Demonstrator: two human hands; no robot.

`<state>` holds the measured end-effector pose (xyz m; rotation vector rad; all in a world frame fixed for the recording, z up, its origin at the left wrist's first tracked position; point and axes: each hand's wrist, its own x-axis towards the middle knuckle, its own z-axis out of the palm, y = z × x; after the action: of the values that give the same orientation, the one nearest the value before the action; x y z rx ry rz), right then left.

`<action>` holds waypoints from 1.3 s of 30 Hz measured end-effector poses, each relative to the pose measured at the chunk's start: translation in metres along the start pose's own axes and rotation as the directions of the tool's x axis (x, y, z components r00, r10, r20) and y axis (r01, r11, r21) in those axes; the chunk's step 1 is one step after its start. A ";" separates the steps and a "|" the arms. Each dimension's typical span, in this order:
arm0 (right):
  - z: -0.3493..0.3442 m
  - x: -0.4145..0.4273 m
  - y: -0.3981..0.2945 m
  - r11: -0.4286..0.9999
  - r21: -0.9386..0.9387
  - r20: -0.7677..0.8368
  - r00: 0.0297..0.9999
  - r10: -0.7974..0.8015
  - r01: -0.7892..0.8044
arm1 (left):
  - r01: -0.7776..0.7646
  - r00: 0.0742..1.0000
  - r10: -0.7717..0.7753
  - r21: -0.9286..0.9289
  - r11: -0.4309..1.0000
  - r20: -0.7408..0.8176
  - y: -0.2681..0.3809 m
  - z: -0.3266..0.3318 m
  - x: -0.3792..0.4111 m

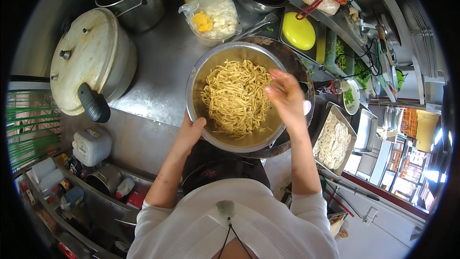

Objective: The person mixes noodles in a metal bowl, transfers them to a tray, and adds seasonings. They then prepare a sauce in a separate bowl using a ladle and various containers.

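Observation:
In front of me a wide stainless steel bowl (275, 124) holds a heap of yellowish noodles (237, 99). It stands over a round dark wooden board (284, 52), whose far and right edges show around it. My left hand (193, 129) grips the near-left rim, thumb on top and fingers hidden beneath. Over the bowl's right side hovers my right hand (286, 95), blurred, its fingers apart and curled beside the noodles. I see nothing held in it.
Left stands a large lidded pressure cooker (86, 61); behind the bowl is a bagged tub (215, 18). Rightward are a yellow oval object (299, 30), a dark bottle (329, 87) and a tray of sliced lotus root (332, 142). A shelf (316, 16) overhangs the far right side.

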<state>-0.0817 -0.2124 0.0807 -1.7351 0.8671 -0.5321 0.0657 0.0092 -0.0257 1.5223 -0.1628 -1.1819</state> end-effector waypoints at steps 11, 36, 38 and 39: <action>0.014 0.011 0.026 0.925 -0.378 0.145 0.989 0.023 0.034 | -0.056 0.998 0.058 -0.082 0.995 0.021 0.004 0.004 0.002; 0.057 -0.018 0.041 0.730 -0.656 0.156 0.911 0.381 -0.193 | 0.028 0.996 -0.026 -0.017 0.999 0.090 0.020 0.004 -0.004; 0.030 -0.015 0.041 0.755 -0.649 0.113 0.970 0.217 -0.093 | 0.022 0.995 -0.021 -0.016 1.000 0.094 0.021 0.003 -0.003; 0.019 -0.018 0.030 0.750 -0.660 0.085 0.988 0.129 -0.041 | 0.019 0.996 -0.017 -0.017 1.000 0.088 0.021 0.003 -0.002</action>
<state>-0.0881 -0.1913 0.0475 -2.3223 1.1209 -0.0295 0.0720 0.0012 -0.0071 1.4595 -0.1972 -1.2625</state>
